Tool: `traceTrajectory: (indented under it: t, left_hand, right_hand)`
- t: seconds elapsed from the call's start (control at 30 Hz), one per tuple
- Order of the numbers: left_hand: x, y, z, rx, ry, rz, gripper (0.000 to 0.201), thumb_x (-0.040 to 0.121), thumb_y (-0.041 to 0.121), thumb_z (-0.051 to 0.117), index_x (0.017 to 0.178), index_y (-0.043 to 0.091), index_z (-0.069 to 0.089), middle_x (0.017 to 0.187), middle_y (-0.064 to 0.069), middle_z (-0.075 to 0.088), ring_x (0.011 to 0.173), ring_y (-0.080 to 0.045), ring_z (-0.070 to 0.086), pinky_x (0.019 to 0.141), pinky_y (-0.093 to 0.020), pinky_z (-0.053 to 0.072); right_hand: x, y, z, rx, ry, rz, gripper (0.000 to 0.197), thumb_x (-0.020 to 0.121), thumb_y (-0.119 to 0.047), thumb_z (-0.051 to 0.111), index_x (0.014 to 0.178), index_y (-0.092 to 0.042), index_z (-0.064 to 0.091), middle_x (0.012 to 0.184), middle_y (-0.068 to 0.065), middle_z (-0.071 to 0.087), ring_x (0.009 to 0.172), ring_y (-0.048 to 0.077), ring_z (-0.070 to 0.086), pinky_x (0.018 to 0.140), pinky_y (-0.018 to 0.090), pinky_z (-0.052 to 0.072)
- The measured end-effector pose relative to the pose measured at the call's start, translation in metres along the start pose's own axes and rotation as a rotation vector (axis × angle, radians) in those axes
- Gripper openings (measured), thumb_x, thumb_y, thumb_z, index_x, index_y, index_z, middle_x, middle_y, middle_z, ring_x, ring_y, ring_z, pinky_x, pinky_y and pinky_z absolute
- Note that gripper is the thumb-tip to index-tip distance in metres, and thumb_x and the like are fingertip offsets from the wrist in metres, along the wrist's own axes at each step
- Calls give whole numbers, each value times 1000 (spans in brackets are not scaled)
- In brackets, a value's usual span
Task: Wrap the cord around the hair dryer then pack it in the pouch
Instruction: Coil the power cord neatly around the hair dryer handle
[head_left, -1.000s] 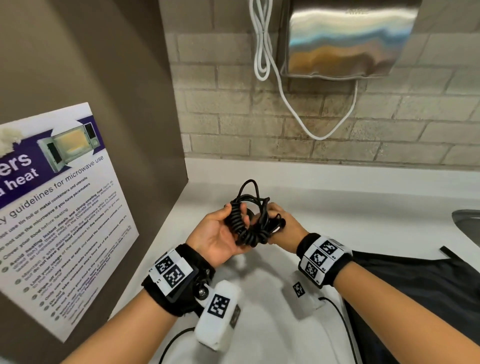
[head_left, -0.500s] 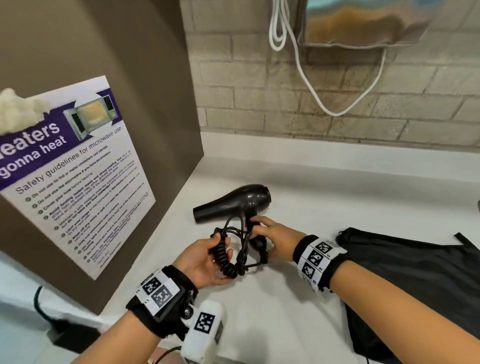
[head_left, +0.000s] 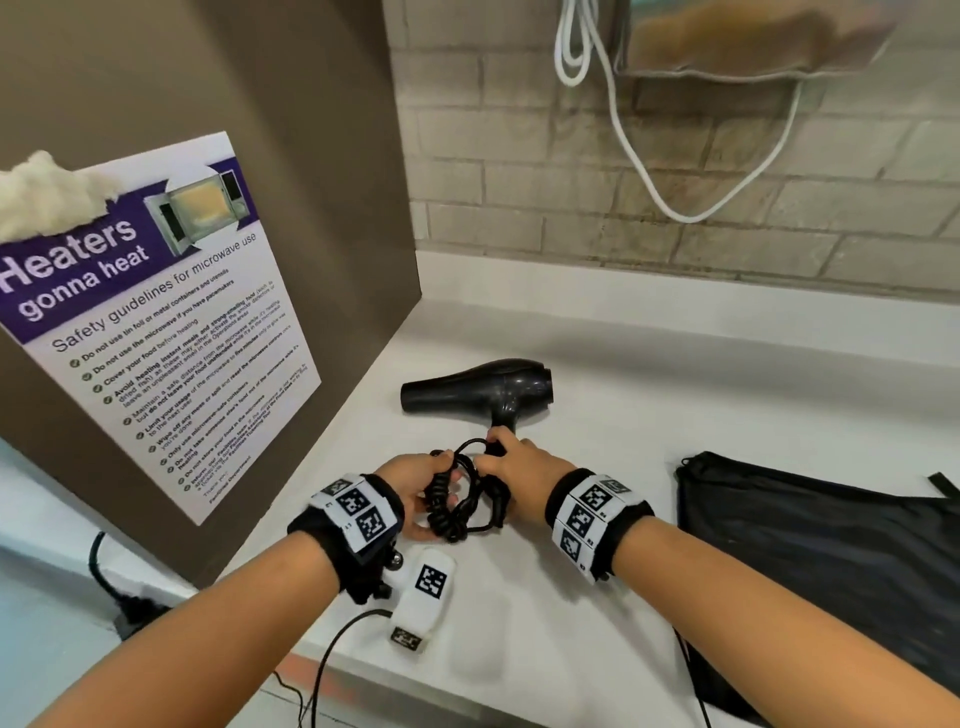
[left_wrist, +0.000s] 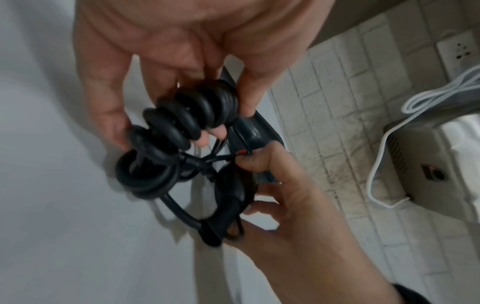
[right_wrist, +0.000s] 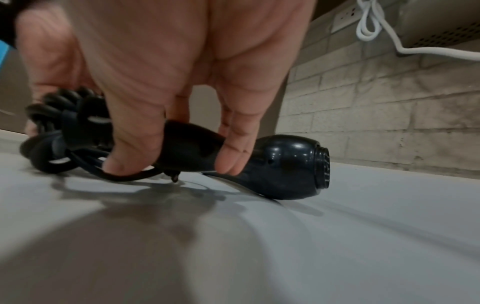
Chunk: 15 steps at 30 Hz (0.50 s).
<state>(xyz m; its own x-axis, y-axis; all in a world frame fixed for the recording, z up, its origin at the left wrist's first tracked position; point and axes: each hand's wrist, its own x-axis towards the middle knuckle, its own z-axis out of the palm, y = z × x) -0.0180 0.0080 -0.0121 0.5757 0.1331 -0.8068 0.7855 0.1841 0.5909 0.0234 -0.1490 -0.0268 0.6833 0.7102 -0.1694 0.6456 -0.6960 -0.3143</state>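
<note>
- Currently the hair dryer is lying on its side on the white worktop, nozzle pointing left toward the brown side panel, handle pointing toward the person.
- Gathering: the left hand is curling its fingers round the coiled part of the cord, holding it as a bunch just beside the handle end; the coils are sitting between thumb and fingers in the left wrist view.
- Steadying: the right hand is closing thumb and fingers round the dryer's handle, with thinner cord strands running under the thumb; the body is resting on the worktop while the handle is lifting slightly off it.
- Judging progress: the cord is bunching into loops at the handle's end, but no turn is visibly lying around the handle or body, so the wrapping step is appearing begun rather than finished.
- Locating the plug: it cannot be told apart from the dark bundle in these views.
- Waiting: the black pouch is lying flat on the worktop to the right, well apart from the dryer, with nothing visibly inside; whether its mouth is standing open cannot be told.
- Remaining, as a judgement: winding the loops onto the dryer, securing the loose end, then opening the pouch and sliding the dryer in.
</note>
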Motion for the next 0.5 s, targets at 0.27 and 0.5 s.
traceTrajectory:
  t: [0.27, 0.5]
  left_hand:
    - [9, 35, -4, 613, 124, 204, 36, 92, 47, 44, 99, 15, 58, 91, 1, 60, 75, -14, 53, 75, -32, 41]
    - [18, 49, -14, 616, 121, 248, 31, 95, 7, 32, 73, 6, 54, 74, -10, 56, 65, -20, 53, 63, -35, 48]
  right_hand:
    - [13, 12, 10, 84, 21, 58, 56, 77, -17, 68, 127, -15, 44, 143, 12, 22, 112, 38, 51, 101, 38, 42]
    - [25, 15, 11, 122, 5, 86, 51, 75, -14, 69, 122, -17, 48, 150, 15, 17, 125, 38, 43, 106, 41, 38]
